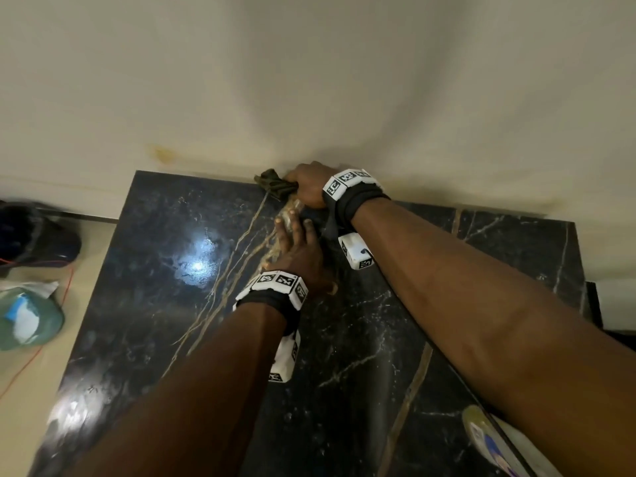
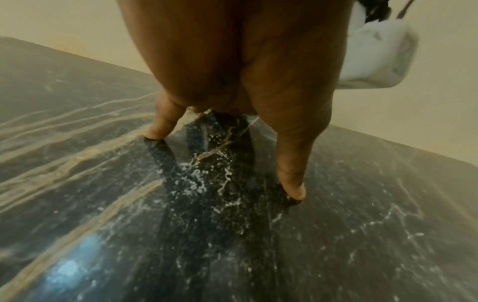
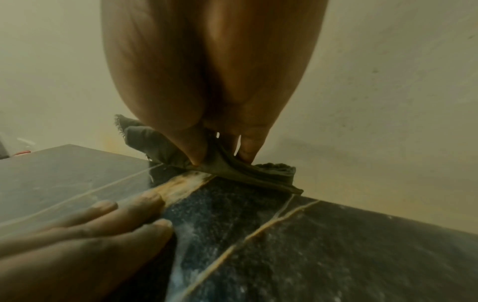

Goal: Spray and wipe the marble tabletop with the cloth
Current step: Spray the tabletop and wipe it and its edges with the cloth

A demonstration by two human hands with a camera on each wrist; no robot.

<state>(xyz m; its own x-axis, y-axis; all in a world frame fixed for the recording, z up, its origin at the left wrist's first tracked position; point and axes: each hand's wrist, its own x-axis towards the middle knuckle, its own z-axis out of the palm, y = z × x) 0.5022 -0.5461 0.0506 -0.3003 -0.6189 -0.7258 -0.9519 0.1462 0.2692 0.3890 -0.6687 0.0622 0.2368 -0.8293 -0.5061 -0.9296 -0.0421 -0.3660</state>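
Observation:
A black marble tabletop (image 1: 361, 339) with pale veins stands against a cream wall. At its far edge my right hand (image 1: 308, 185) grips a bunched dark olive cloth (image 1: 275, 184) and holds it down where marble meets wall. In the right wrist view the cloth (image 3: 240, 171) is pinched between thumb and fingers (image 3: 248, 151). My left hand (image 1: 297, 242) lies flat on the marble just behind it, fingers (image 3: 108, 220) straight. In the left wrist view its fingertips (image 2: 292, 190) press the wet, speckled marble (image 2: 207, 224).
On the floor at left are a green plastic bottle (image 1: 27, 318), a dark shoe (image 1: 38, 235) and a thin red wire (image 1: 67, 290). A white printed object (image 1: 495, 442) lies at the table's near right corner. The wall (image 1: 309, 80) borders the far edge.

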